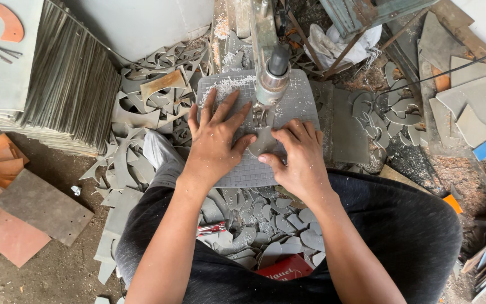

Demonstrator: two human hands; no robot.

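Saw head (271,73) just beyond fingers (288,132)

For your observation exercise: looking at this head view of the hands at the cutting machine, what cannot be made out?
- Blade: hidden behind the machine head.
- Grey workpiece: outline partly covered by left hand and right hand.
- Red packet: partly hidden behind the dark clothing.
- Stacked sheets: cut off by the left edge.
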